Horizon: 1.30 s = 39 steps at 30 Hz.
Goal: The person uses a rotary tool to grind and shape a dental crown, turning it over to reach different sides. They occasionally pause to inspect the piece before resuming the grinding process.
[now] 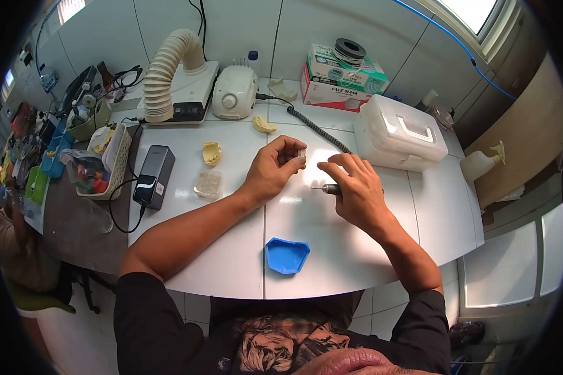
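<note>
My left hand (274, 166) is above the white tabletop, its thumb and fingers pinching a small, pale, translucent piece (302, 153). To its right my right hand (359, 190) holds a rotary handpiece (331, 189) under its palm, the thin tip pointing left. My right index finger and thumb reach toward the small piece without touching it. A blue tray (287, 255) lies nearer my body. Left of my left hand are a yellowish dental cast (211, 153) and a small clear box (208, 184). Another yellow cast (264, 124) lies beyond my left hand.
At the back stand a white control unit (235, 94), a ribbed hose (162, 75) and mask boxes (338, 87). A coiled cord (319, 129) runs toward my right hand. A white case (400, 133) stands right, a black power bank (153, 177) left. Another person (25, 250) sits far left.
</note>
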### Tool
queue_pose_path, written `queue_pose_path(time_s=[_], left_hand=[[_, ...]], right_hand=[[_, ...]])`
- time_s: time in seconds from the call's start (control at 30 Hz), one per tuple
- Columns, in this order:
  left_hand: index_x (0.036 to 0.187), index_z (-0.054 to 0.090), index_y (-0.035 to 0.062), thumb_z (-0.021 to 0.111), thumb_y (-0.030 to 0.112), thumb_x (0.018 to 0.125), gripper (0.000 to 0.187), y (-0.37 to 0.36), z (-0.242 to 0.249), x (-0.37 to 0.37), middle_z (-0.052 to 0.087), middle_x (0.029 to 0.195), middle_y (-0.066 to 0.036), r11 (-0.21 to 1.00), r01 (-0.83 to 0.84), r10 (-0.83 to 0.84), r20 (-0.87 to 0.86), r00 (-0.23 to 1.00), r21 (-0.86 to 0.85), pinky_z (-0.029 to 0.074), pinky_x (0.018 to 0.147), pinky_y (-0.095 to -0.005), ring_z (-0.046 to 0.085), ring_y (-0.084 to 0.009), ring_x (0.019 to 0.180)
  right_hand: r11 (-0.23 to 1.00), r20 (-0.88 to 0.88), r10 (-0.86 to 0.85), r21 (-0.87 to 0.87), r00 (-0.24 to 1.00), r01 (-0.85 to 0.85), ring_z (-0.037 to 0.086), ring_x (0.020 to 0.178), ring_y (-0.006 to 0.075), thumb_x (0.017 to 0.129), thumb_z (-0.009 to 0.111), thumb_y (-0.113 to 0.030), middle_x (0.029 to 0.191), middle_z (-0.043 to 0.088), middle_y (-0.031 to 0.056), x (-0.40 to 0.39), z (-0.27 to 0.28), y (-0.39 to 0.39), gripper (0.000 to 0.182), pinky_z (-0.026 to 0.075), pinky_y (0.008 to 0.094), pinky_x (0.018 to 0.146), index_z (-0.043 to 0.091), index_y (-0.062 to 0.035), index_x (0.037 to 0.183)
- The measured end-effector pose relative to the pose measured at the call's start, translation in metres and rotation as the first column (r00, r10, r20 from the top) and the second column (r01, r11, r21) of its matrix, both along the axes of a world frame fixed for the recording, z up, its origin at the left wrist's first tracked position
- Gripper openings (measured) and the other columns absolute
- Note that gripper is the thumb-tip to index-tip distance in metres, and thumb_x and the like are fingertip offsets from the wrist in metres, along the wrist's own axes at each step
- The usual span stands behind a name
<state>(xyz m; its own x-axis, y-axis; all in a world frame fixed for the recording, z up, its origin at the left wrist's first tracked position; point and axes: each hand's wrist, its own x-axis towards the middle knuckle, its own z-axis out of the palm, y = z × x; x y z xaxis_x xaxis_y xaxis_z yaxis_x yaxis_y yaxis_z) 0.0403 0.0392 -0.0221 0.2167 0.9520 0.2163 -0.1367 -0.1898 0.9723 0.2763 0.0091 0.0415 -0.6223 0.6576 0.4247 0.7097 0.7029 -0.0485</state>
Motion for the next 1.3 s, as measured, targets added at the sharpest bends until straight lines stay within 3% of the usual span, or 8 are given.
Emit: queue_pose_path(time_s=[0.17,0.4,0.43,0.57,0.7,1.03,1.3], left_hand=[[0.132,0.064,0.0019,0.07,0.012,0.108,0.026,-0.002,0.001,0.0,0.072,0.111,-0.004,1.0,0.016,-0.016,-0.006,1.0,0.003,0.056,0.089,-0.0289,0.07,-0.0122,0.102],[0.132,0.065,0.002,0.07,0.011,0.108,0.026,-0.004,0.005,0.001,0.072,0.111,-0.004,1.0,0.023,-0.024,-0.037,0.999,-0.019,0.056,0.09,-0.0287,0.07,-0.0124,0.102],[0.132,0.065,0.0025,0.071,0.011,0.108,0.026,-0.004,0.004,0.002,0.072,0.11,-0.004,0.999,0.022,-0.023,-0.031,0.999,-0.032,0.055,0.09,-0.0285,0.07,-0.0123,0.101],[0.132,0.066,0.003,0.071,0.011,0.107,0.026,-0.005,0.005,0.001,0.072,0.111,-0.004,0.999,0.03,-0.031,-0.045,0.999,-0.026,0.055,0.089,-0.0283,0.07,-0.0122,0.101],[0.132,0.066,0.0033,0.071,0.011,0.107,0.026,-0.005,0.002,0.001,0.072,0.111,-0.003,0.999,0.039,-0.04,-0.036,0.999,-0.018,0.055,0.09,-0.0284,0.07,-0.0121,0.101],[0.131,0.066,0.0035,0.072,0.012,0.107,0.027,-0.006,0.006,0.002,0.072,0.11,-0.003,0.999,0.044,-0.045,-0.057,0.997,-0.029,0.055,0.09,-0.0285,0.07,-0.0118,0.101],[0.131,0.066,0.0034,0.072,0.012,0.107,0.026,-0.007,0.006,0.002,0.072,0.109,-0.003,0.998,0.054,-0.055,-0.052,0.997,-0.026,0.055,0.089,-0.0284,0.07,-0.0117,0.1]], right_hand=[[0.988,-0.051,-0.128,0.077,0.99,0.132,0.064,0.127,0.0348,0.076,0.073,0.01,0.135,0.069,0.0134,0.011,-0.009,-0.003,0.058,0.05,0.0475,0.108,0.074,-0.0121,0.13],[0.98,-0.076,-0.2,-0.036,0.977,0.198,0.066,0.123,0.0314,0.076,0.069,0.014,0.131,0.072,0.0079,0.045,-0.002,0.004,0.054,0.052,0.0437,0.103,0.075,-0.0091,0.124],[0.982,-0.145,-0.184,0.024,0.972,0.19,0.067,0.117,0.0315,0.076,0.068,0.015,0.121,0.073,0.0065,0.048,-0.001,0.006,0.05,0.053,0.0435,0.098,0.076,-0.0092,0.119],[0.948,-0.153,-0.319,-0.057,0.935,0.314,0.067,0.107,0.0331,0.077,0.067,0.014,0.102,0.071,0.0082,0.063,0.016,0.005,0.038,0.053,0.0455,0.091,0.075,-0.0091,0.106],[0.95,0.001,-0.289,-0.121,0.957,0.287,0.065,0.102,0.034,0.079,0.068,0.011,0.1,0.07,0.0088,0.066,-0.004,0.01,0.033,0.054,0.0453,0.09,0.075,-0.0074,0.105],[0.955,0.003,-0.257,-0.153,0.966,0.254,0.064,0.107,0.0337,0.076,0.069,0.013,0.104,0.07,0.0092,0.059,-0.012,0.009,0.038,0.052,0.0453,0.094,0.076,-0.0062,0.107],[0.966,-0.002,-0.227,-0.126,0.974,0.225,0.064,0.105,0.0323,0.077,0.07,0.012,0.098,0.065,0.0089,0.054,-0.014,0.008,0.038,0.053,0.0458,0.088,0.076,-0.0064,0.109]])
